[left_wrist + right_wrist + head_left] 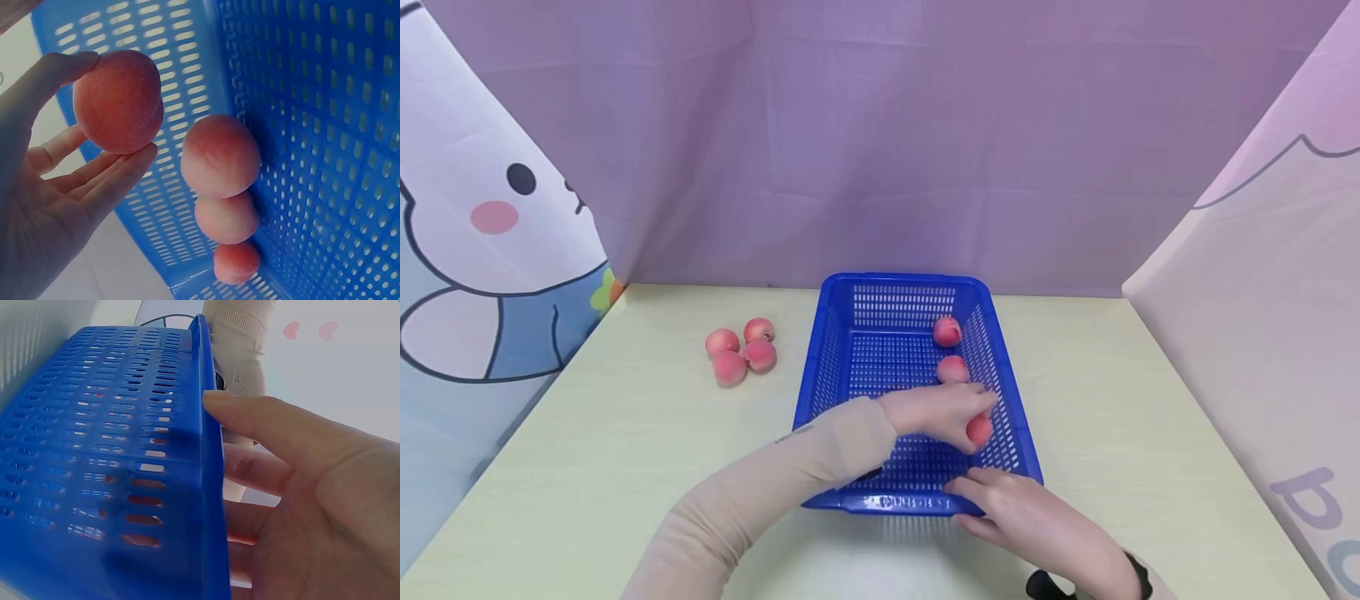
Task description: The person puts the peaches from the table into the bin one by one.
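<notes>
From where I stand, the left hand (951, 412) reaches across the basket (887, 502), its thumb and fingers parted by about the breadth of the peach (979, 431) they hold. The left wrist view shows it well: the thumb tip presses on one side of the fruit, the fingertips support the other, and the palm stays clear of it. That peach is inside the basket, near the wall on the person's right.

Along that same wall, three peaches (220, 156) sit in a row; from the head view I can make out only two of them past the hand.

The right hand (1018, 504) grips the rim at the near right corner. Its thumb lies along the outside and the other fingers reach over to the inner side, so the gap between them is narrow, only the rim's thickness. How firmly they press, I can't tell.

The basket stands on the pale table (1112, 400). Off to its left, well apart from both hands, four peaches (760, 355) lie bunched together. A beige sleeve (752, 492) covers the left arm.
</notes>
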`<move>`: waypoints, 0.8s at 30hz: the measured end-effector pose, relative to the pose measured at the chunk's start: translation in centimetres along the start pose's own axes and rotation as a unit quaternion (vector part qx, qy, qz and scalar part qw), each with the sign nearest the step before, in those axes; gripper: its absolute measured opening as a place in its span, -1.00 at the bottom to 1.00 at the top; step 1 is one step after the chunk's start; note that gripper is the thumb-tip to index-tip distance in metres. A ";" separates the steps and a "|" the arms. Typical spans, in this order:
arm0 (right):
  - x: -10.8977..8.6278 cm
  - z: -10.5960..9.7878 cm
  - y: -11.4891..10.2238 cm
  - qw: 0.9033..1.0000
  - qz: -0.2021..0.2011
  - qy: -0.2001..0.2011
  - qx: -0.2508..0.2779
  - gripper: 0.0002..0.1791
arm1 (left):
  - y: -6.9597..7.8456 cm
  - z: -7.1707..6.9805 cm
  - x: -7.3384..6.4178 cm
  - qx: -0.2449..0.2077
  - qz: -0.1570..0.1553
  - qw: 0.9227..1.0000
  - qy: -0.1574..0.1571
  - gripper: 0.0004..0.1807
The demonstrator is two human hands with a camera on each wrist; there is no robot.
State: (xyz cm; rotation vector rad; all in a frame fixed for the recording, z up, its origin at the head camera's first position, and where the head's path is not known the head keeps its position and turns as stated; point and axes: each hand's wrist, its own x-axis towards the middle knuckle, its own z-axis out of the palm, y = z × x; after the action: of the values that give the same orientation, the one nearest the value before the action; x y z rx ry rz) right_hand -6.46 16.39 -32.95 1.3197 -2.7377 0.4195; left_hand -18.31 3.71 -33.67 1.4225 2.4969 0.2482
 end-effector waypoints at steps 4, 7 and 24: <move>0.1 -0.2 0.0 1.000 0.004 -0.005 0.005 -0.72 | 0.2 0.2 0.1 -0.010 -0.014 1.000 -0.012 -0.53; 0.2 -0.4 0.0 1.000 0.011 -0.015 0.012 -0.73 | 0.3 0.4 0.2 -0.012 -0.016 1.000 -0.016 -0.53; 0.3 -0.6 0.0 1.000 0.016 -0.020 0.019 -0.75 | 0.2 1.3 0.6 0.035 -0.006 0.999 -0.025 -0.60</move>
State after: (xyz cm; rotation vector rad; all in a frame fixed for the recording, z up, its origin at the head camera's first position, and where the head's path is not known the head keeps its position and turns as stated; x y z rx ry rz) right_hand -6.68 16.28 -32.29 1.3090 -2.7992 0.4541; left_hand -18.11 4.37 -34.90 1.4221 2.4957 0.1242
